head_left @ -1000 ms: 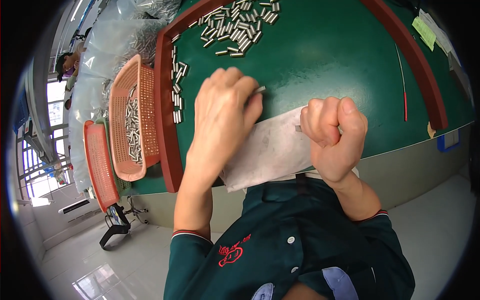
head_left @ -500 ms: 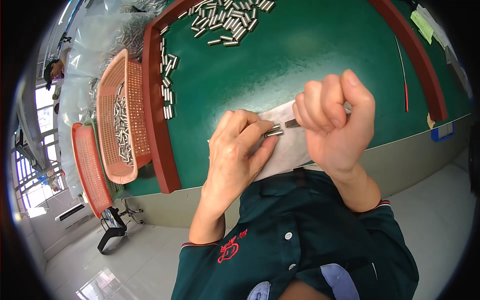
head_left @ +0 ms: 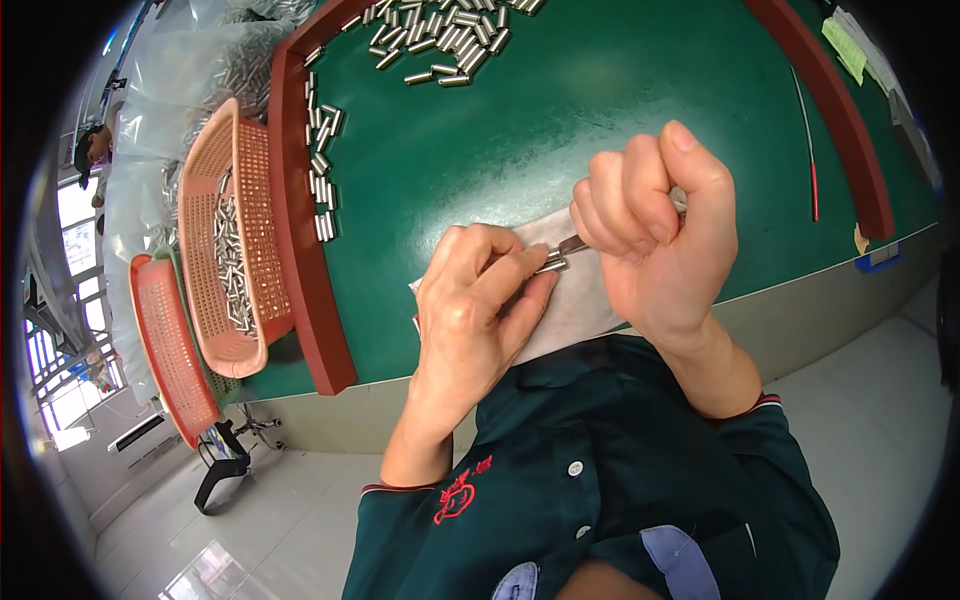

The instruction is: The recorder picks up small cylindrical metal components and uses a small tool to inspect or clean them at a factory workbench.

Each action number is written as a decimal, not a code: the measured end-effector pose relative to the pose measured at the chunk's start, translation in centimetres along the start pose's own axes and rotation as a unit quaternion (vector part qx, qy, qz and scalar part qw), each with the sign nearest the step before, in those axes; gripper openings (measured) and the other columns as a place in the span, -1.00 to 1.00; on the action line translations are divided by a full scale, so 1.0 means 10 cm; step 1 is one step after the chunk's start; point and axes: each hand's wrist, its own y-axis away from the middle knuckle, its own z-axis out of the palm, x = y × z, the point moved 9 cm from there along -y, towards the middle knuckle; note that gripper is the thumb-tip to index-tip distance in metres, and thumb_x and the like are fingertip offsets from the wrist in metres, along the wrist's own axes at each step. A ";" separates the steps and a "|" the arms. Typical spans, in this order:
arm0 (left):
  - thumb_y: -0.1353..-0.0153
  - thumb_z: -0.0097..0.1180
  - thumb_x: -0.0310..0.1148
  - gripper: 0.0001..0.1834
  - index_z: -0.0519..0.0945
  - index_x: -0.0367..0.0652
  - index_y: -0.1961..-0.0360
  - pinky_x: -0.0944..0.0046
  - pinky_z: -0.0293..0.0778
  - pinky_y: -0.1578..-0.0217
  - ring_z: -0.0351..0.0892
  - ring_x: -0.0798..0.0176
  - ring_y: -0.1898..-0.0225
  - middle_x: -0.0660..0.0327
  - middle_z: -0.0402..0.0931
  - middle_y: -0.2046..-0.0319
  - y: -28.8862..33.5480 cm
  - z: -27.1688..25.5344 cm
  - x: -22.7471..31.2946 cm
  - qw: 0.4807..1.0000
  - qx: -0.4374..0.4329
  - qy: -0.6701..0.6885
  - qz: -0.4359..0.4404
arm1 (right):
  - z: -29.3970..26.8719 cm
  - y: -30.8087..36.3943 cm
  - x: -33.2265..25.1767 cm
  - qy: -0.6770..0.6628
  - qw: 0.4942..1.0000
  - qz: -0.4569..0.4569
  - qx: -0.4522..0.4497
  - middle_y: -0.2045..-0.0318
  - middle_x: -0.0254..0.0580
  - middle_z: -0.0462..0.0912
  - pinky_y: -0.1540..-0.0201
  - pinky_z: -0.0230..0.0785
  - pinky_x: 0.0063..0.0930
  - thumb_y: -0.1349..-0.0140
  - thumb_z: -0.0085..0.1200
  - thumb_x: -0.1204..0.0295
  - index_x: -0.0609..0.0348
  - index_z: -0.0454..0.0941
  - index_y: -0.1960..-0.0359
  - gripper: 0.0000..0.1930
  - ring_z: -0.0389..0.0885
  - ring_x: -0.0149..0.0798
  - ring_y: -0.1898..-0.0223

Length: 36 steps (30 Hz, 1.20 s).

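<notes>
A: Two shiny metal cylinders (head_left: 554,266), over the pale, soft-looking cloth (head_left: 572,318), pinched between the thumb and fingers of the left hand (head_left: 470,300)!
B: And the right hand (head_left: 650,225) is fisted tight round a flat metal tool (head_left: 573,243), its tip right beside them.
A: Firm pinch, tool in line: that'd serve best, I reckon.
B: Further out, glossy green tabletop (head_left: 440,150), loose polished cylinders (head_left: 455,45), latticed plastic basket (head_left: 258,230).

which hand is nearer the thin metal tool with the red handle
Right. The right hand is left of the thin red-handled metal tool, apart from it; the left hand is farther left, holding silver metal cylinders.
</notes>
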 end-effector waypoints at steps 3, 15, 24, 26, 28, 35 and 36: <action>0.31 0.26 -0.57 -0.76 0.58 -0.26 0.48 0.33 0.25 0.50 0.33 0.25 0.52 0.24 0.40 0.54 0.00 0.00 -0.01 1.000 0.008 0.007 -0.002 | 0.01 -0.01 0.00 0.002 1.000 0.005 -0.001 0.89 -0.46 0.02 0.72 -0.25 -0.59 -0.24 -0.45 0.26 -0.01 0.00 0.86 -0.54 -0.17 -0.53 0.79; 0.27 0.26 -0.58 -0.77 0.58 -0.25 0.46 0.30 0.26 0.53 0.31 0.22 0.50 0.24 0.36 0.53 0.03 0.01 0.01 0.999 0.027 0.007 0.018 | 0.07 0.00 0.01 0.033 0.999 -0.005 -0.008 0.88 -0.47 0.02 0.72 -0.25 -0.59 -0.26 -0.46 0.26 0.00 0.00 0.84 -0.55 -0.17 -0.53 0.79; 0.29 0.26 -0.60 -0.78 0.58 -0.25 0.49 0.30 0.23 0.59 0.27 0.22 0.55 0.23 0.33 0.58 0.04 0.01 0.00 0.999 0.026 0.012 0.020 | 0.21 0.11 -0.02 0.137 0.987 -0.066 -0.061 0.85 -0.46 0.05 0.70 -0.20 -0.56 -0.29 -0.44 0.28 0.03 0.04 0.80 -0.56 -0.08 -0.52 0.78; 0.29 0.25 -0.60 -0.79 0.58 -0.25 0.50 0.30 0.24 0.59 0.27 0.21 0.55 0.22 0.33 0.58 0.02 -0.01 0.01 1.000 0.024 0.013 0.016 | 0.24 0.11 -0.01 0.138 0.985 -0.076 -0.071 0.84 -0.45 0.05 0.69 -0.19 -0.54 -0.29 -0.43 0.30 0.06 0.05 0.80 -0.56 -0.06 -0.51 0.78; 0.29 0.25 -0.60 -0.80 0.58 -0.25 0.51 0.29 0.24 0.59 0.28 0.21 0.55 0.22 0.33 0.58 0.02 -0.01 0.02 0.999 0.024 0.012 0.019 | 0.29 0.12 -0.02 0.143 0.982 -0.086 -0.088 0.84 -0.42 0.07 0.68 -0.18 -0.54 -0.27 -0.40 0.34 0.09 0.05 0.80 -0.58 -0.04 -0.50 0.77; 0.27 0.24 -0.60 -0.82 0.57 -0.25 0.52 0.29 0.22 0.54 0.28 0.21 0.55 0.22 0.35 0.59 0.05 0.02 0.00 0.999 0.043 0.023 0.018 | 0.22 0.06 -0.03 0.161 0.983 -0.078 -0.042 0.83 -0.44 0.03 0.67 -0.19 -0.54 -0.26 -0.38 0.39 0.10 0.00 0.80 -0.59 -0.09 -0.51 0.75; 0.27 0.24 -0.60 -0.82 0.57 -0.25 0.52 0.29 0.22 0.54 0.28 0.21 0.55 0.22 0.35 0.59 0.07 0.03 0.01 0.999 0.043 0.019 0.024 | 0.09 0.00 0.05 0.095 0.995 -0.019 -0.014 0.84 -0.47 0.01 0.68 -0.22 -0.56 -0.27 -0.42 0.32 0.05 0.00 0.82 -0.57 -0.14 -0.52 0.77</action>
